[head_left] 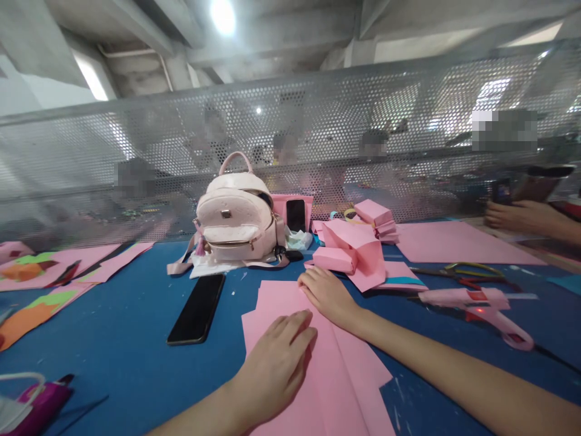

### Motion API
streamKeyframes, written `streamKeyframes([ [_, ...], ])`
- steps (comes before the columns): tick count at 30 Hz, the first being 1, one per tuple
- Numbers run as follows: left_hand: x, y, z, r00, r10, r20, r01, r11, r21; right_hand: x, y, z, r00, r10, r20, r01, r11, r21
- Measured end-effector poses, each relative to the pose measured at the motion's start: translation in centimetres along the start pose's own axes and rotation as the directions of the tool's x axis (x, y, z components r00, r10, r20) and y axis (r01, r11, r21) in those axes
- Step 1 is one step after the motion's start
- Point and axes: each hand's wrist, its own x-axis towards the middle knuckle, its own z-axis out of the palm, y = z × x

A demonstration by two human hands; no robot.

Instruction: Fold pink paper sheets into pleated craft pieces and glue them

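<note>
Both hands lie flat on a stack of pink paper sheets [313, 363] spread on the blue worktop [122, 357], in front of the pale pink leather backpack [236, 224]. The left hand [276, 357] presses the sheets palm down, fingers together and gripping nothing. The right hand [324, 293] rests nearer the backpack on the stack's far edge, fingers loosely together, also gripping nothing. A black smartphone [197, 309] lies just left of the sheets, below the backpack. A pink glue gun [481, 306] lies well right of the backpack

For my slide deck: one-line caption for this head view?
Left hand and right hand press flat pink paper sheets on blue table.
</note>
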Motion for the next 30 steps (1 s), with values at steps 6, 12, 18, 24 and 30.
streamKeyframes([
  [6,0.0,0.0,-0.2,0.999,0.045,0.031,-0.044,0.998,-0.034,-0.1,0.1,-0.1,0.999,0.026,-0.025,-0.027,0.997,-0.068],
  [12,0.0,-0.1,-0.3,0.999,0.049,0.018,-0.048,0.998,-0.047,-0.1,0.7,0.4,0.997,0.062,-0.052,-0.067,0.992,-0.11],
  [18,-0.1,0.0,-0.3,0.999,0.05,0.013,-0.05,0.997,-0.058,-0.1,0.9,0.6,0.999,0.021,-0.039,-0.026,0.99,-0.14],
  [24,0.0,0.0,-0.3,0.999,0.051,0.007,-0.05,0.997,-0.059,-0.1,1.1,0.8,1.0,0.005,-0.025,-0.008,0.988,-0.155],
  [30,0.1,0.0,-0.3,0.999,0.043,0.024,-0.041,0.997,-0.061,-0.1,1.0,0.7,1.0,0.013,-0.018,-0.016,0.986,-0.167],
])
